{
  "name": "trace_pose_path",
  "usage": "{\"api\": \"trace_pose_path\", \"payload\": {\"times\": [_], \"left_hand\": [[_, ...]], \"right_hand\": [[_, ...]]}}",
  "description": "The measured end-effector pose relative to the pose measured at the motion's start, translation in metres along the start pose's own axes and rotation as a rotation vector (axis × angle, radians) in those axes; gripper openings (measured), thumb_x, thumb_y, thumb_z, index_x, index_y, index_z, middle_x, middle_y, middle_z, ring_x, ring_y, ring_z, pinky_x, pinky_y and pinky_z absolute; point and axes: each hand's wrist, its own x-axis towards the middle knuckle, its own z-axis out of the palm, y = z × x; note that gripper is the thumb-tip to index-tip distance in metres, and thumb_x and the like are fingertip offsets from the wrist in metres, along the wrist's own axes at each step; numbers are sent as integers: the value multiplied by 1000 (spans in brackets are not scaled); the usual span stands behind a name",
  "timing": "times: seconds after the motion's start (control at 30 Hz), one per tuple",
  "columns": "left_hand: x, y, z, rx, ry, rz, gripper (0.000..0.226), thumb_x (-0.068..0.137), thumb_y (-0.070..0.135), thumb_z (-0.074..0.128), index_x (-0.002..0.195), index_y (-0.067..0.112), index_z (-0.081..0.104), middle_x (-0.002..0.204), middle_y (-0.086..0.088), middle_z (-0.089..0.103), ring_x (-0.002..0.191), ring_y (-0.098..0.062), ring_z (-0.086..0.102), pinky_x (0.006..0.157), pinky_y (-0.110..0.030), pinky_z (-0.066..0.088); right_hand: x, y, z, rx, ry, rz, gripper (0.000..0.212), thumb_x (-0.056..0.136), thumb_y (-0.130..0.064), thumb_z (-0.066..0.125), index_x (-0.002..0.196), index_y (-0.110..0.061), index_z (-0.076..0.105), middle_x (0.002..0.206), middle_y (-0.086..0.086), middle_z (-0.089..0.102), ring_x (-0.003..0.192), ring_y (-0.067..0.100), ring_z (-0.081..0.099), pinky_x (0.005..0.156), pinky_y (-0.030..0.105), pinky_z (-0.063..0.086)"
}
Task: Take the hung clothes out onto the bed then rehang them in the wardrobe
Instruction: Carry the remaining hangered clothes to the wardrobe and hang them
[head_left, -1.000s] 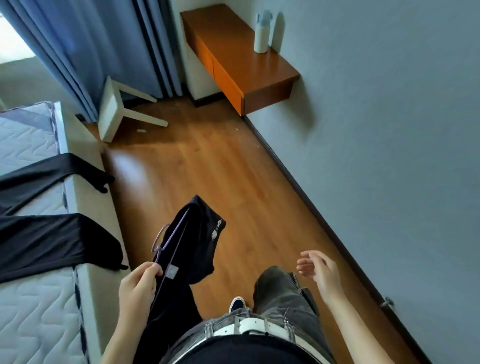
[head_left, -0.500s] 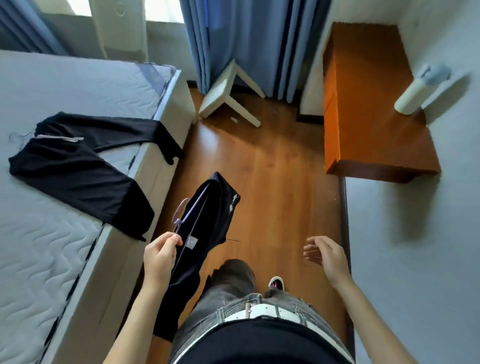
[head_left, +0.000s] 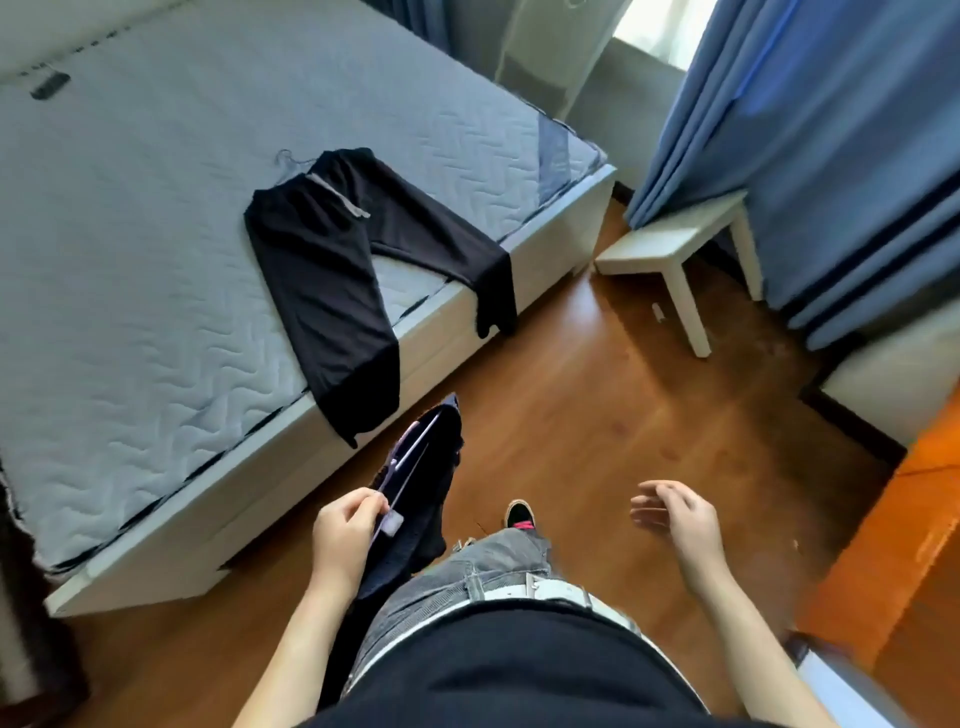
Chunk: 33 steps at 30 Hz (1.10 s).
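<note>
1 pair of soft black pants (head_left: 322, 260) sprawls on the quilted bed (head_left: 130, 260). Left hand (head_left: 345, 530) pinches 1 thin lilac hanger (head_left: 415, 451) with a limp dark garment (head_left: 441, 483) just beside it, right hand (head_left: 675, 519) loose, empty.

No legible text, labels, brands or numbers.

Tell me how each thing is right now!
black trousers: lying flat on the bed, legs hanging over the edge.
dark garment: hanging on a hanger.
left hand: pinching the hanger.
right hand: open, empty.
stool: standing upright.
</note>
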Motion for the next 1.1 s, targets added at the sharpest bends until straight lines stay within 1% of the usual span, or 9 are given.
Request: {"api": "trace_pose_path", "payload": {"times": [0.07,0.17,0.27,0.5,0.63,0.73,0.93,1.0,1.1], "left_hand": [[27,19,9,-35,29,-13,27,85,4,56,58,9,59,42,8,45,47,-14,36,56,-29,27],[67,50,21,-128,69,-51,24,84,9,55,60,8,56,41,7,40,48,-18,31,54,-29,24],[107,82,30,-216,121,-82,26,83,11,55,57,9,52,42,8,32,46,-15,25,52,-29,19],[215,140,59,-321,251,-169,30,86,8,54,58,16,54,43,10,28,39,-8,22,48,-24,16],[261,167,77,-333,371,-218,22,86,6,55,64,7,54,42,11,28,38,-7,22,50,-26,16],[276,180,86,-332,452,-236,23,87,9,54,64,2,52,45,8,27,42,-12,22,52,-29,15],[288,187,91,-382,628,-375,19,84,18,56,67,9,59,44,10,28,43,-14,21,52,-30,14],[295,189,90,-424,693,-424,19,84,14,56,67,7,59,44,10,27,41,-12,20,50,-27,15],[311,190,84,-525,790,-539,23,87,4,55,64,6,57,42,10,27,37,-8,19,42,-16,13]], "right_hand": [[33,-30,7,-25,-28,1,27,97,-2,40,86,-2,65,68,12,68,56,22,66,56,25,55],[77,-77,17,-67,-75,-25,25,97,-3,41,89,1,65,74,17,68,58,22,66,57,25,56],[119,-119,30,-96,-125,-53,25,97,-5,43,89,1,66,73,15,69,59,20,67,58,25,57],[253,-203,86,-203,-260,-57,24,98,-5,43,91,1,65,77,17,68,60,22,67,58,27,57],[335,-269,140,-287,-383,-87,24,97,-5,42,94,3,65,78,16,67,64,28,64,61,26,57],[380,-320,186,-350,-488,-109,25,97,-5,41,92,0,65,77,16,65,67,29,63,60,24,56],[436,-391,280,-459,-652,-126,22,95,-3,42,96,5,63,77,16,64,68,28,63,63,24,54],[448,-405,316,-475,-700,-88,22,94,-2,42,98,5,62,78,16,63,68,27,62,61,23,54],[466,-412,374,-547,-765,-76,20,92,-3,43,92,0,63,79,18,64,68,29,62,64,29,53]]}}
